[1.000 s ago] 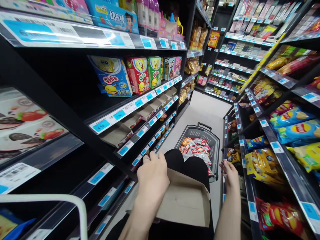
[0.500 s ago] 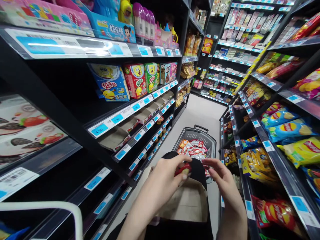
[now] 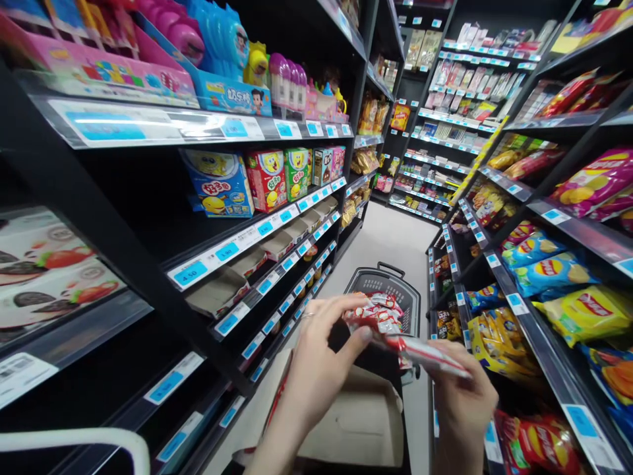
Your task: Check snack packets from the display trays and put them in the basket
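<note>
Item: red-and-white snack packet (image 3: 425,353) — long, thin, foil-like; likely light, crinkly, slippery, best pinched at its ends. Left hand (image 3: 316,369) fingers (image 3: 359,333) closed on the near end, right hand (image 3: 462,402) gripping the far end from beneath. Below the fingers: open cardboard box (image 3: 356,422); beyond them, black basket (image 3: 390,284). Packet print unreadable — shelf tag (image 3: 190,272) reads 4.50.

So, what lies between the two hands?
In the head view, a red and white snack packet spans from the left hand to the right hand.
</note>
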Demonstrator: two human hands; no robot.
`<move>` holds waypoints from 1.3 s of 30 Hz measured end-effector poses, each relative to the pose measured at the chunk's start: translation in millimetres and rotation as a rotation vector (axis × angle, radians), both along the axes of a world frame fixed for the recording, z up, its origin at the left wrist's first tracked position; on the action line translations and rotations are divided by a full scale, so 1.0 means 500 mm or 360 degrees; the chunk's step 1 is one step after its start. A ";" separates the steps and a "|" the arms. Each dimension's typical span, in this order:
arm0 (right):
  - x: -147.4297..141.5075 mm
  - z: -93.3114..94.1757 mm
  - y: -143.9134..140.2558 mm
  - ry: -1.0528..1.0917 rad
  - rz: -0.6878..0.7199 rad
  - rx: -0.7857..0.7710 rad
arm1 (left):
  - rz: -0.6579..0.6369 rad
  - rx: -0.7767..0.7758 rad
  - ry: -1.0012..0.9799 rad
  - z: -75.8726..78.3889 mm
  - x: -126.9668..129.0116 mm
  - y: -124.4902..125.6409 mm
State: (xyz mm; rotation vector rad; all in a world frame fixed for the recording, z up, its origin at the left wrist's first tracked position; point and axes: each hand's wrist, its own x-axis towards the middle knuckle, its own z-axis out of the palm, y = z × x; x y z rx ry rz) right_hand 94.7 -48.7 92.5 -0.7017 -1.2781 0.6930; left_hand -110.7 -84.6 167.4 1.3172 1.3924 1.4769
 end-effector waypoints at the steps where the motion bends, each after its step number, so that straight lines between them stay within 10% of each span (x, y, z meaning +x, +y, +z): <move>1: 0.001 0.010 -0.006 -0.0044 -0.0106 0.0211 | 0.0047 -0.0027 0.0081 0.000 -0.003 0.000; 4: 0.001 0.038 -0.027 -0.0294 -0.0251 0.0576 | -0.0427 -0.0140 -0.0230 -0.005 -0.006 0.003; 8: -0.008 0.054 -0.047 -0.0299 -0.0304 0.0455 | -0.0962 -0.0170 -0.0820 -0.012 0.004 0.005; 18: 0.030 0.004 -0.058 0.0155 -0.0132 -0.0557 | -0.0595 -0.0012 -0.0460 -0.012 0.050 -0.005; 25: 0.068 0.000 -0.074 -0.0254 -0.0577 -0.0266 | -0.0612 0.0096 0.0117 -0.017 0.021 0.012; 31: 0.060 0.023 -0.059 -0.0421 -0.0530 0.0160 | -0.0508 0.0356 0.0156 -0.041 0.021 0.023; 39: 0.013 0.053 -0.077 -0.0390 -0.0683 -0.0308 | -0.0194 0.0249 0.0409 -0.011 0.046 0.007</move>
